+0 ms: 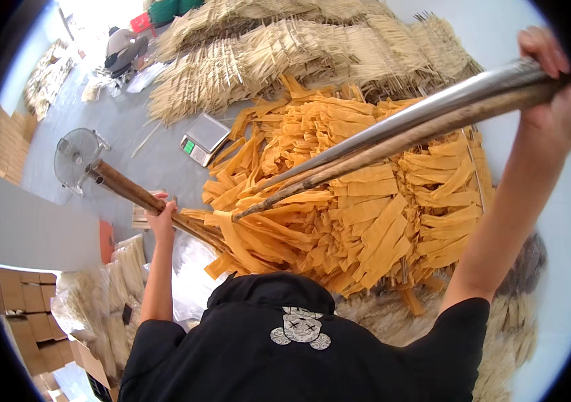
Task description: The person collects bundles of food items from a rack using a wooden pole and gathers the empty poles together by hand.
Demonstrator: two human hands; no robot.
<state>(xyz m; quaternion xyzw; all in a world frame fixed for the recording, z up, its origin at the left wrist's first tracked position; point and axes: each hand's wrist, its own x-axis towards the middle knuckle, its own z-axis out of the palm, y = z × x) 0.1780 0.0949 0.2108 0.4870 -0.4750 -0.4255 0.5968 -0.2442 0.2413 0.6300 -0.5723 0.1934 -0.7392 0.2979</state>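
Note:
My right hand (556, 110), raised at the upper right, is closed around the ends of a shiny metal pole (433, 104) and a brown wooden pole (392, 147). Both slant down to the left over a big heap of flat orange-yellow strips (366, 208). At the left, my left hand (161, 216) grips a pair of brown poles (128, 186), whose far ends point to the upper left. Several strips (232, 231) drape where the two pairs of poles come together. How the poles meet under the strips is hidden.
Beyond the heap lie long stacks of straw-coloured stalks (285, 53). A digital scale (205, 139) and a fan (76, 157) stand on the floor to the left. Cardboard boxes (31, 298) and wrapped pale bundles (98, 291) are at lower left. Another person (124, 50) is far off.

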